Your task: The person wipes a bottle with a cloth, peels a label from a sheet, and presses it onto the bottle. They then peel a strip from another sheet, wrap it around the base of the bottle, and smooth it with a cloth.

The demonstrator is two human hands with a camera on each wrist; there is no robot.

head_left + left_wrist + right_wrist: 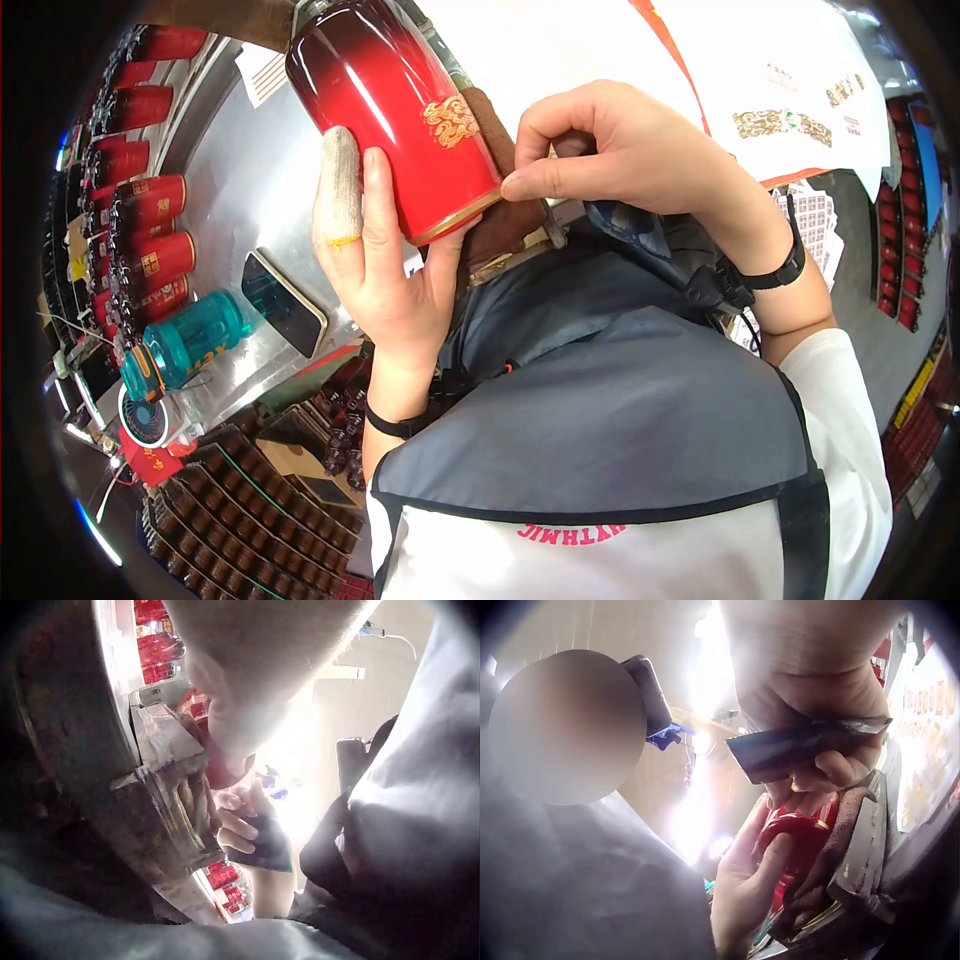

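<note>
A glossy red cylindrical bottle with gold emblem (385, 105) lies tilted, left of the right hand (640, 150), which curls round a dark flat strip (780, 754). The left hand (385, 255) grips its base. Likely stiff, slippery; base and body suit holding.

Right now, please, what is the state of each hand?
Left hand: closed around the red bottle.
Right hand: closed, fingers curled on a dark flat strip, fingertips at the bottle's base.

Teal bottle (190, 340) beside dark phone (284, 303)
</note>
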